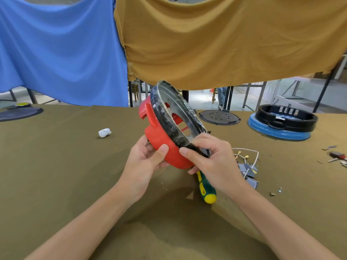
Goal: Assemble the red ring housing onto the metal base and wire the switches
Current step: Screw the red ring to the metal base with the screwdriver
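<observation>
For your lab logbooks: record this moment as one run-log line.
left hand: holds red housing | right hand: grips its rim | screwdriver: on table

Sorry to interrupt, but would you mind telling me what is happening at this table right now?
A person is holding a red ring housing tilted above the table, with a metal base wrapped in clear film seated in it. The left hand grips the red side; the right hand pinches the dark rim. A screwdriver lies below, and the wires and switches sit loose, not yet connected.
</observation>
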{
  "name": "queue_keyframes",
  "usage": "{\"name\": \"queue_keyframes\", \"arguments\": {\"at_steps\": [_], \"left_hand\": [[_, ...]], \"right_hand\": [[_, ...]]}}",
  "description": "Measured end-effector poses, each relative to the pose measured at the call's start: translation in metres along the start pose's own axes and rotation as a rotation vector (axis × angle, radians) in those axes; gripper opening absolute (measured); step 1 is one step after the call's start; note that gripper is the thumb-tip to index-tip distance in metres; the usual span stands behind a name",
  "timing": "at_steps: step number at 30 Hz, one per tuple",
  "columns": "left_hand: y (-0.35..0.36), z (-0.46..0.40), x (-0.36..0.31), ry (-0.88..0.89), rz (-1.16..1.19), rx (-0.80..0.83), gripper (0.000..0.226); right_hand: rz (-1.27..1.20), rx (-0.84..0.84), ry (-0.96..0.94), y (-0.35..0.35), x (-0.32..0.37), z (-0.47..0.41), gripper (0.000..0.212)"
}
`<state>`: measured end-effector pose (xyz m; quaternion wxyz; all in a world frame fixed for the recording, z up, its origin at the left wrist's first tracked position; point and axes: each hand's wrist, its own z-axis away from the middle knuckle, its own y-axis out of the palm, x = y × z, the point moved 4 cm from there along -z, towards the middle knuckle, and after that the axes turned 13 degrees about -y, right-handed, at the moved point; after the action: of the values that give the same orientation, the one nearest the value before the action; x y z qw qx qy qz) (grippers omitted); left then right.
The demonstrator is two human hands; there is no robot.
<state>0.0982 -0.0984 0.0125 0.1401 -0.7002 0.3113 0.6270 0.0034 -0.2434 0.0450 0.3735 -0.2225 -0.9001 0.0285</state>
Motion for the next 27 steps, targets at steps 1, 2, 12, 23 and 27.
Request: {"name": "queue_keyframes", "arguments": {"at_steps": [1,2,12,23,27], "left_hand": [[0.0003,-0.0002,0.0000,0.005,-0.007,-0.006,0.045],[0.0007,-0.0004,-0.0006,0.015,-0.024,-0.013,0.045],[0.0002,0.0008,-0.0051,0.053,-0.087,-0.034,0.044],[0.0002,0.0012,-0.0068,0.072,-0.104,-0.065,0.046],[0.0029,0.0033,-0.0080,0.070,-0.099,-0.065,0.049]], "right_hand": [[-0.006,-0.007,0.004,-0.0003,-0.0001,0.0003,0.006],[-0.018,-0.016,0.011,-0.0004,-0.0001,0.0008,0.006],[-0.033,-0.066,0.009,-0.0014,-0.0046,0.0022,0.010],[-0.049,-0.049,-0.003,-0.0010,-0.0057,0.0029,0.008],[0.036,-0.043,-0.079,-0.0012,-0.0016,0.0025,0.010]]}}
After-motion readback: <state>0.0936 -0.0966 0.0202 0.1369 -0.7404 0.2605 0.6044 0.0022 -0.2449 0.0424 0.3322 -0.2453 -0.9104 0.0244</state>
